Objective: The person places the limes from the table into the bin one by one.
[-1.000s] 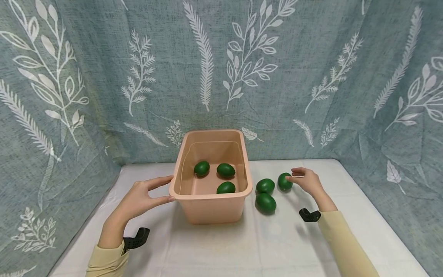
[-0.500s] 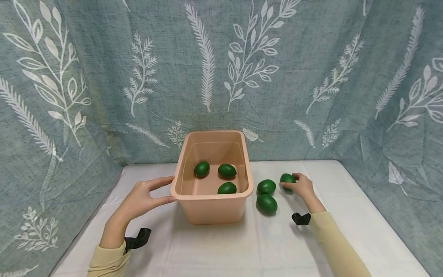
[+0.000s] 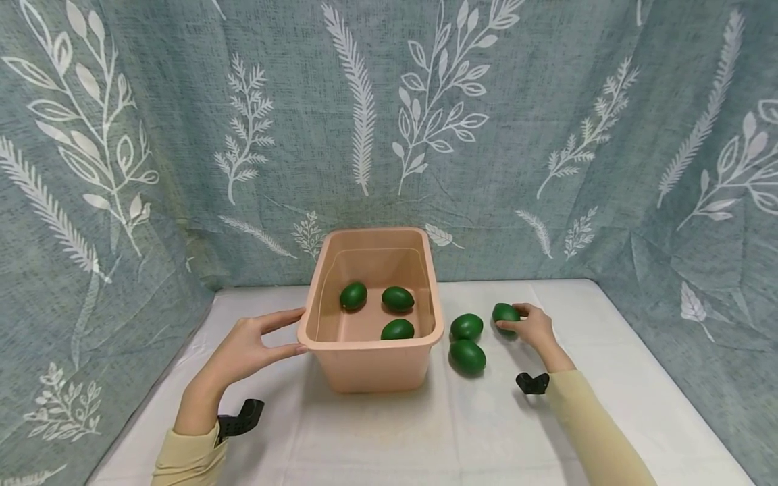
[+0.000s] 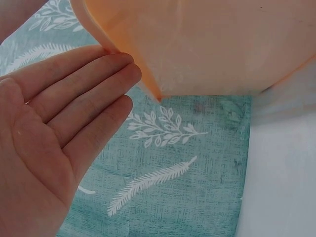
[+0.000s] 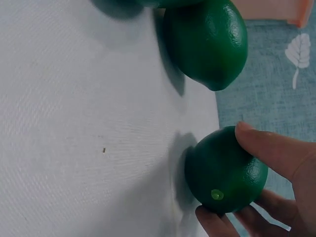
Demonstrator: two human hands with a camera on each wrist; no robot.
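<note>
A peach plastic tub point(image 3: 371, 368) stands mid-table with three green limes point(image 3: 397, 298) inside. My left hand point(image 3: 249, 347) holds the tub's left front corner point(image 4: 148, 74), thumb on the rim and straight fingers along the wall. Three more limes lie right of the tub: two close together point(image 3: 467, 355) and one farther right point(image 3: 504, 313). My right hand point(image 3: 531, 327) pinches that far lime point(image 5: 224, 170) between thumb and fingertips, and the lime sits on the white cloth. Another lime point(image 5: 207, 42) lies just beyond it in the right wrist view.
The white tablecloth point(image 3: 425, 432) covers the table, which is walled on three sides by a teal leaf-print curtain point(image 3: 389, 135). Black wrist-camera mounts point(image 3: 240, 415) sit at both cuffs.
My right hand moved a little left from reaching over the far lime and its fingers closed around the lime. The left hand and tub stayed put.
</note>
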